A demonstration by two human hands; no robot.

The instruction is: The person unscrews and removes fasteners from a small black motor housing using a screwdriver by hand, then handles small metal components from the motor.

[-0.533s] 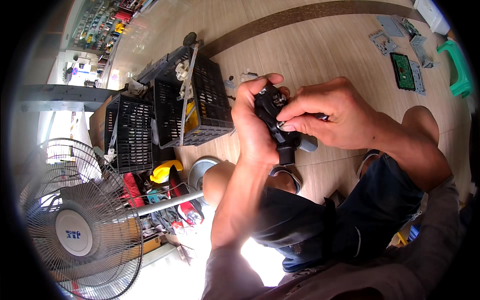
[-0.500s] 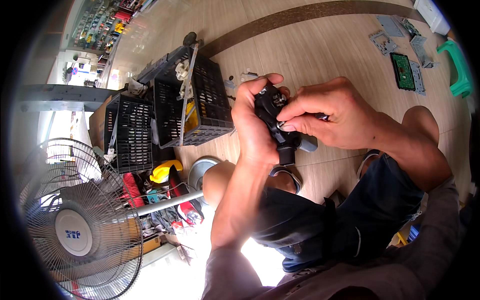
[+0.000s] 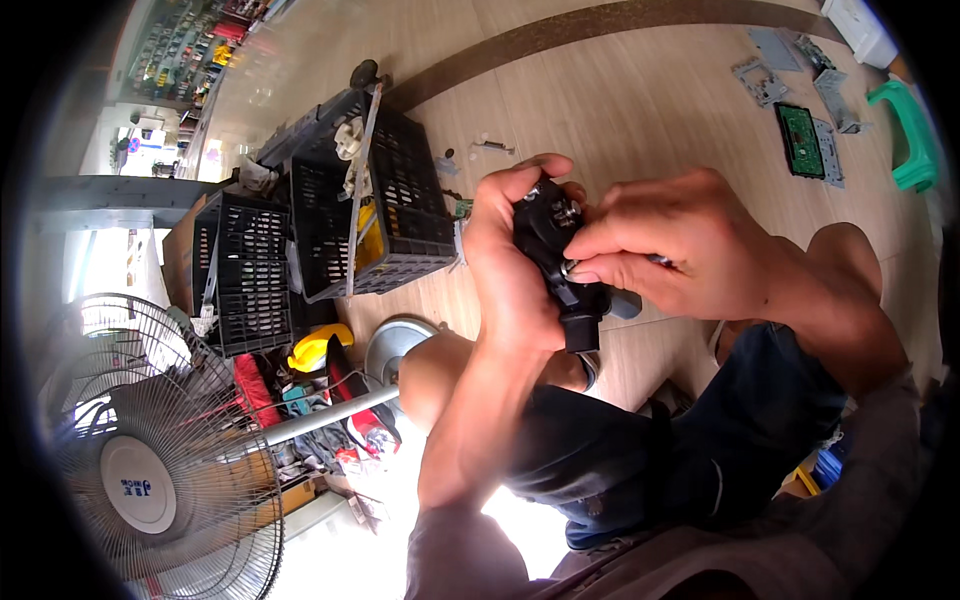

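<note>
My left hand [image 3: 505,260] is wrapped around a black mechanical part [image 3: 545,225] with a round, tube-like lower end, its thumb lying along the top. Small shiny metal fittings show on the part's upper face. My right hand [image 3: 665,240] is closed, with thumb and forefinger pinching a small silver metal piece [image 3: 570,268] against the black part's side. A short dark end of something pokes out by the right hand's curled fingers; its kind cannot be made out. A grey piece [image 3: 625,303] shows below that hand, beside the black part.
Black plastic crates [image 3: 415,200] stand at left, with a standing fan [image 3: 140,485] nearer. A metal basin [image 3: 395,345] sits by my knee. A green circuit board [image 3: 800,140], metal brackets [image 3: 762,82] and a green stool [image 3: 910,135] are at far right.
Both hands and the black part have shifted slightly right and down in the picture. The crates and fan appear further left as the view moves. The grip looks the same.
</note>
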